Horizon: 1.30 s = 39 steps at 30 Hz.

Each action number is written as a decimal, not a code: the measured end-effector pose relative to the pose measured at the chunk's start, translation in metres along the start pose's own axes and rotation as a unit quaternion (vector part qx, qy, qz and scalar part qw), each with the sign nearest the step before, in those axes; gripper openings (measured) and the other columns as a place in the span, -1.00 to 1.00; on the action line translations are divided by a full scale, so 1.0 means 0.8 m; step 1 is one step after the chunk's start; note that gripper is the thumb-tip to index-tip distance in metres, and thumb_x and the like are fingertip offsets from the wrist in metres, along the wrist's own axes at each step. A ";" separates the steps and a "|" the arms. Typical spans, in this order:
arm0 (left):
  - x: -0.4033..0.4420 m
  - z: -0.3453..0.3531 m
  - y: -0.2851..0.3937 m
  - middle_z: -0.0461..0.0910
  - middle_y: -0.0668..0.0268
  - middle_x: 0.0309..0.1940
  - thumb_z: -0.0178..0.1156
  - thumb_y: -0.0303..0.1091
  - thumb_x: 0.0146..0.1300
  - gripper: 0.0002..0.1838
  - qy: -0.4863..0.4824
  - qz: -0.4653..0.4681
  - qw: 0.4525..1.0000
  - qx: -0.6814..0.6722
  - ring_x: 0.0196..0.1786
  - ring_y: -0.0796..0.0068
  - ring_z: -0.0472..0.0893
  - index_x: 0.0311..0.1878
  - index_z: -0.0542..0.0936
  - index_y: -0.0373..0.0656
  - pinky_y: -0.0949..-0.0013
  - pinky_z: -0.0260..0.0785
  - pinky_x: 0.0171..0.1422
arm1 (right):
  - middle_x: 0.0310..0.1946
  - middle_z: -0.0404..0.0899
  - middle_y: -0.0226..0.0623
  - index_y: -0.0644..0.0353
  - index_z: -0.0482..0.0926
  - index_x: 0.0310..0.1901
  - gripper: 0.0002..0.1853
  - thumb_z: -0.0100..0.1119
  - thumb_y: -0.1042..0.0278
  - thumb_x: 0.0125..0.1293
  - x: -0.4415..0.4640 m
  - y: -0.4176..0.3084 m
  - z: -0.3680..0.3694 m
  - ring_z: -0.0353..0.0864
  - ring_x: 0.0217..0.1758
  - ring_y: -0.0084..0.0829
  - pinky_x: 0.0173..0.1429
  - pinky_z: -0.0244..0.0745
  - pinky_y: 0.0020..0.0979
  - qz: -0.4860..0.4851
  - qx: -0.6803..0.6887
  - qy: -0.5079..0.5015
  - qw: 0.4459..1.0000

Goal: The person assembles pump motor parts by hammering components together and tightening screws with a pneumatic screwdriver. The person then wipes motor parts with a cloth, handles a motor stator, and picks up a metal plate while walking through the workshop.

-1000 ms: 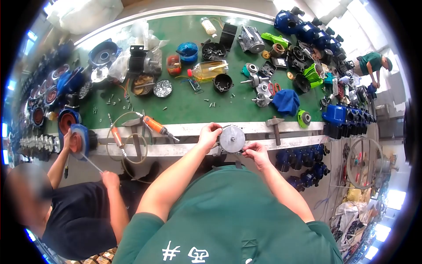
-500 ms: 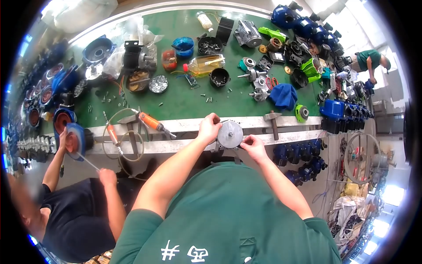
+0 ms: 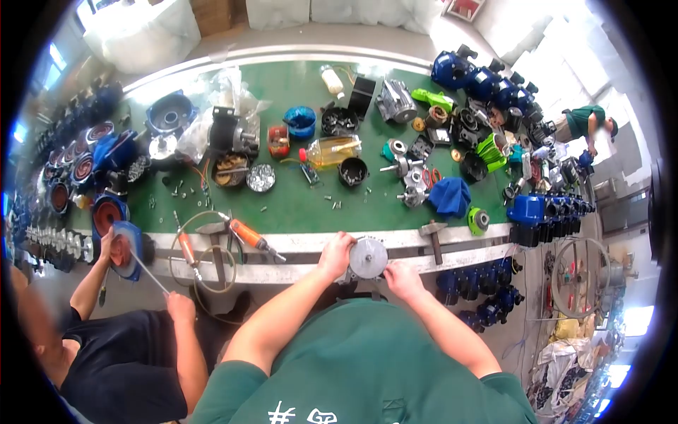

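Observation:
A round grey metal disc (image 3: 368, 258) with a small shaft end at its centre sits at the bench's front edge, close to my body. My left hand (image 3: 336, 256) is closed on the left rim of the part, thumb and fingers bent against it. At the lower right rim, my right hand (image 3: 405, 280) is pinched, its fingertips touching the edge; anything small between them is hidden. Right of my hands, a hammer (image 3: 434, 240) lies across the front rail. To the left rests an orange power screwdriver (image 3: 248, 237) with a hose.
On the green bench (image 3: 296, 212) stand a bowl of screws (image 3: 260, 178), a black cup (image 3: 352, 172), an oil bottle (image 3: 332, 151) and a blue cloth (image 3: 450, 196). Blue pump housings (image 3: 540, 212) line the right. At left, a co-worker's hand (image 3: 181, 308) holds a rod against a blue housing.
The view has tilted up, so the bench and my hands appear lower. Both hands stay at the disc's rim, with the right fingers slightly shifted.

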<state>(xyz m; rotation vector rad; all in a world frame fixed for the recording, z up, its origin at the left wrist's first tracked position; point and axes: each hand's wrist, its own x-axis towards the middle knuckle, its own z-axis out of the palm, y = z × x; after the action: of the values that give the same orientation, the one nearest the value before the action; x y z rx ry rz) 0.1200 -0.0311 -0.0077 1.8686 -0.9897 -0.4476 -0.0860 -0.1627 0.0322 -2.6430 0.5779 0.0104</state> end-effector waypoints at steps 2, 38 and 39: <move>-0.002 0.002 -0.004 0.59 0.08 -0.17 0.21 -0.51 0.26 -0.89 0.015 0.009 1.000 -0.026 -0.11 0.00 0.64 -0.16 0.64 -0.20 0.12 0.51 0.01 | -0.36 0.60 -0.04 0.24 0.61 -0.30 -0.82 0.27 0.29 0.24 0.002 -0.005 -0.003 0.63 -0.21 0.02 -0.09 0.56 -0.03 -0.013 -0.021 -0.009 1.000; 0.003 -0.022 0.014 0.59 0.15 -0.13 0.23 -0.37 0.32 -0.88 -0.053 0.021 0.996 0.075 -0.08 0.01 0.64 -0.15 0.63 -0.18 0.10 0.51 0.01 | -0.44 0.67 -0.06 0.21 0.63 -0.47 -0.68 0.05 0.17 0.30 0.008 -0.023 -0.028 0.70 -0.29 0.00 -0.14 0.61 -0.02 -0.002 -0.101 -0.073 0.992; 0.003 -0.023 0.014 0.59 0.14 -0.12 0.21 -0.39 0.33 -0.88 -0.061 0.024 0.996 0.063 -0.06 0.00 0.64 -0.13 0.63 -0.18 0.10 0.51 0.02 | -0.44 0.68 -0.04 0.21 0.63 -0.48 -0.64 0.02 0.14 0.32 0.010 -0.016 -0.020 0.70 -0.30 0.00 -0.13 0.61 -0.02 -0.010 -0.107 -0.079 0.991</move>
<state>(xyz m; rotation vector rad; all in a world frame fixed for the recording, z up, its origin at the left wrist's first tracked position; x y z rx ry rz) 0.1286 -0.0254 0.0112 1.9433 -1.1660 -0.4861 -0.0750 -0.1621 0.0513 -2.8199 0.5228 0.2890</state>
